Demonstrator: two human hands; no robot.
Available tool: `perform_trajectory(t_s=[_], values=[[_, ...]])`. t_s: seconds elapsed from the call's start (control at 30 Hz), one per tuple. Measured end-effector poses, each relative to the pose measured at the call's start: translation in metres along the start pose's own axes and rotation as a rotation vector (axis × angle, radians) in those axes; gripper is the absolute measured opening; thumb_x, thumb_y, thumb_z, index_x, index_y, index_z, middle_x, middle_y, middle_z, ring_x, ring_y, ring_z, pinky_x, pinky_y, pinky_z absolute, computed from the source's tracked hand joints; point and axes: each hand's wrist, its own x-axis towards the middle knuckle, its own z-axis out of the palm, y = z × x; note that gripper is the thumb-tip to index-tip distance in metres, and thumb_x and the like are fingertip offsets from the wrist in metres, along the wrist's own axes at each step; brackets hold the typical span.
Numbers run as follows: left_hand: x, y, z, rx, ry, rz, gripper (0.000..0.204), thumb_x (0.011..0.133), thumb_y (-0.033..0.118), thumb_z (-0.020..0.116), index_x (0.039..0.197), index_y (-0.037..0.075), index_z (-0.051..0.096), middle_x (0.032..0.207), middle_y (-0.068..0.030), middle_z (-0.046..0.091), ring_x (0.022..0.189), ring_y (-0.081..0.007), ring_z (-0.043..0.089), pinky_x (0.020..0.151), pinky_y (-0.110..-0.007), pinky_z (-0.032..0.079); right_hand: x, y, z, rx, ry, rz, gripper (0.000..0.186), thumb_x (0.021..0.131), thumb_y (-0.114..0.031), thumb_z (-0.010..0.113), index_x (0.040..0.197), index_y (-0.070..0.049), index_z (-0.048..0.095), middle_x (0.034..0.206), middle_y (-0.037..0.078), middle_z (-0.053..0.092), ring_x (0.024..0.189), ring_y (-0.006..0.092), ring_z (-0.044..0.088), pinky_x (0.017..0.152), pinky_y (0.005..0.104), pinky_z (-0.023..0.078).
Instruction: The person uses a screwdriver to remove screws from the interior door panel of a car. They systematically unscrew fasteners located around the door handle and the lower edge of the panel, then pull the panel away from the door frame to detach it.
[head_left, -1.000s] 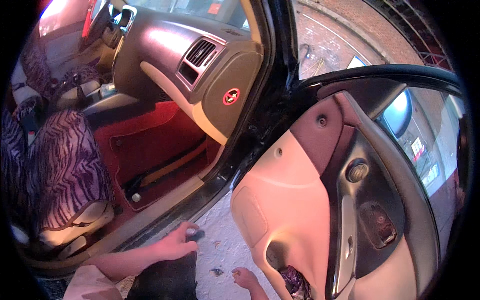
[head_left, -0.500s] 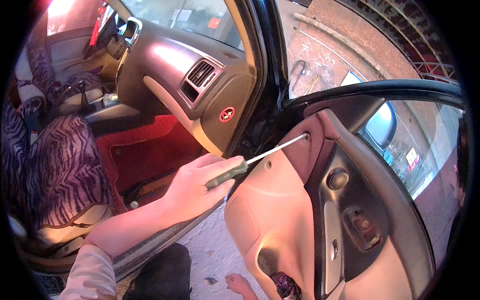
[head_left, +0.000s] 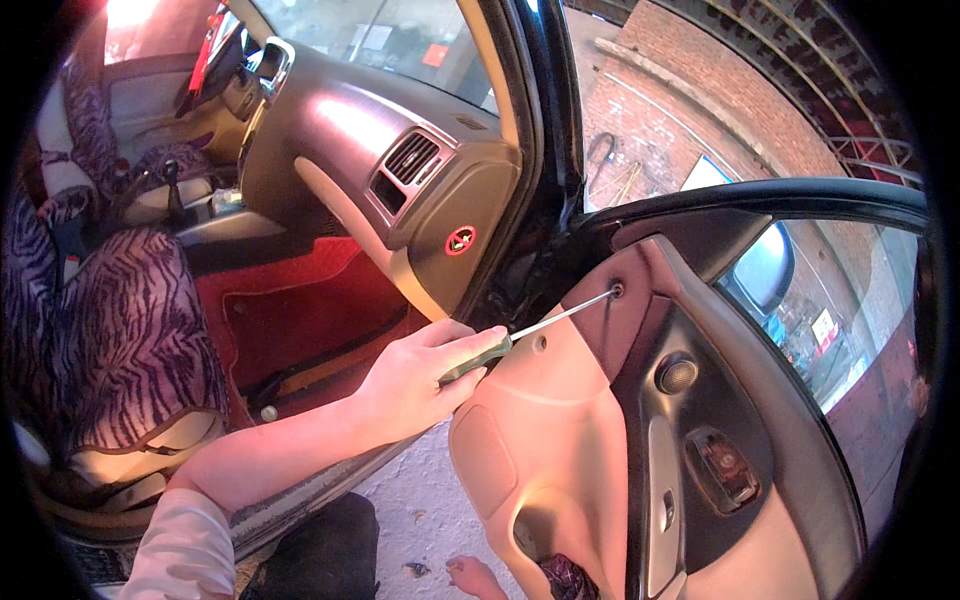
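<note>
My left hand (head_left: 420,380) is wrapped around the dark green handle of a screwdriver (head_left: 560,321). Its long thin shaft slants up to the right, and the tip meets a recessed screw hole (head_left: 617,290) in the upper front corner of a car door's trim panel (head_left: 560,440). Just below the shaft, a second small hole (head_left: 541,343) shows in the beige part. My right hand (head_left: 474,578) is low at the bottom edge, left of the door pocket, its fingers curled; whether anything is inside them is hidden.
The door stands open, with a round speaker (head_left: 677,373), a switch recess (head_left: 725,468) and a mirror (head_left: 763,262) outside its window. Patterned cloth lies in the door pocket (head_left: 540,520). Left are a zebra-print seat (head_left: 140,340), red floor mat (head_left: 290,300) and dashboard (head_left: 340,120).
The view has shifted slightly, so the car and door sit a little lower. My left hand and the screwdriver handle have moved slightly right; the tip stays at the same hole.
</note>
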Motion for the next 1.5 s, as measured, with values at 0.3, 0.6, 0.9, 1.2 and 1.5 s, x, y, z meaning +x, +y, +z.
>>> perform_trajectory(t_s=[0.3,0.6,0.9,1.2,1.5], values=[[0.022,0.009,-0.026,0.576,-0.121,0.356,0.054,0.083,0.011,0.064,0.136,0.014,0.056,0.108,-0.0102,0.058,0.088,-0.0237,0.065,0.07,-0.033,0.058,-0.003,-0.008,-0.001,-0.03,-0.095,0.117,0.024,0.085,-0.025,0.056,0.095,-0.008,0.069,0.098,0.022,0.068,0.092,0.0417,0.065,0.08,0.0502,0.051],[0.07,0.038,-0.061,0.949,-0.262,0.659,0.047,0.08,0.015,0.064,0.126,0.013,0.063,0.094,-0.0038,0.056,0.073,-0.0163,0.06,0.058,-0.028,0.054,0.013,0.014,0.021,-0.077,-0.239,0.139,0.035,0.086,-0.027,0.057,0.116,-0.015,0.071,0.111,0.018,0.07,0.105,0.0394,0.066,0.092,0.0484,0.052],[0.084,0.065,-0.059,0.801,-0.267,0.412,0.034,0.084,0.016,0.07,0.117,0.014,0.07,0.084,-0.0056,0.063,0.067,-0.0227,0.066,0.057,-0.031,0.054,0.017,0.027,0.031,0.039,-0.118,0.023,0.026,0.087,-0.025,0.054,0.086,-0.003,0.068,0.088,0.024,0.068,0.083,0.041,0.065,0.074,0.0518,0.051],[0.091,0.042,-0.06,0.584,-0.157,0.392,0.028,0.087,0.015,0.071,0.112,0.002,0.07,0.088,-0.0099,0.065,0.061,-0.0174,0.064,0.061,-0.03,0.053,0.04,0.021,0.021,-0.035,-0.187,-0.049,0.026,0.085,-0.023,0.055,0.087,-0.001,0.069,0.089,0.024,0.069,0.08,0.0373,0.067,0.073,0.0502,0.052],[0.109,0.08,-0.064,-0.077,-0.39,-0.733,0.023,0.09,0.022,0.072,0.104,0.003,0.074,0.076,0.0012,0.063,0.06,-0.0031,0.05,0.054,-0.021,0.041,0.067,0.054,0.056,-0.019,-0.152,-0.102,0.023,0.085,-0.019,0.056,0.088,-0.001,0.07,0.092,0.024,0.069,0.08,0.039,0.066,0.072,0.0497,0.053]])
